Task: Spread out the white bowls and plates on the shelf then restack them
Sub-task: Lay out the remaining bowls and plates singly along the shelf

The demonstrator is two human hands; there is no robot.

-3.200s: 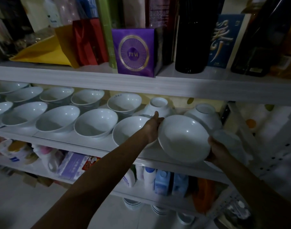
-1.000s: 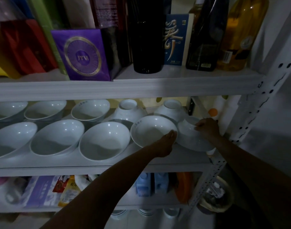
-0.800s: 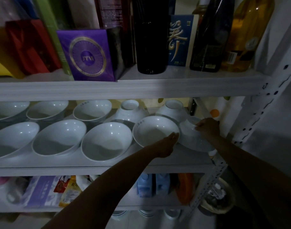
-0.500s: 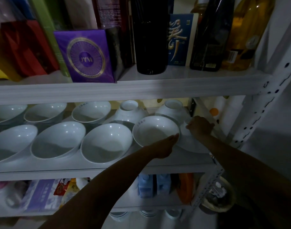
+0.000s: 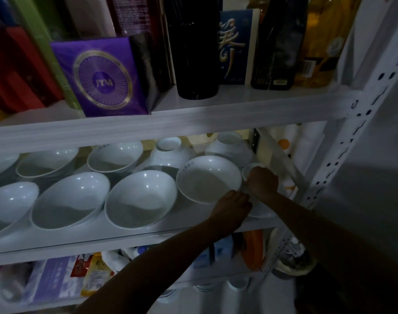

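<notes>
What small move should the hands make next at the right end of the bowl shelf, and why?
Probably the left hand should take the near rim of the rightmost front bowl and nest it into the next bowl on its left. The front row lies spread out, and both hands meet at that rim, the right hand over an upturned bowl, so restacking can start here.

We find white bowls point(image 5: 141, 198) spread in two rows along the middle shelf point(image 5: 125, 240), most tilted rim-up. Two rear bowls point(image 5: 170, 152) sit inverted.
</notes>
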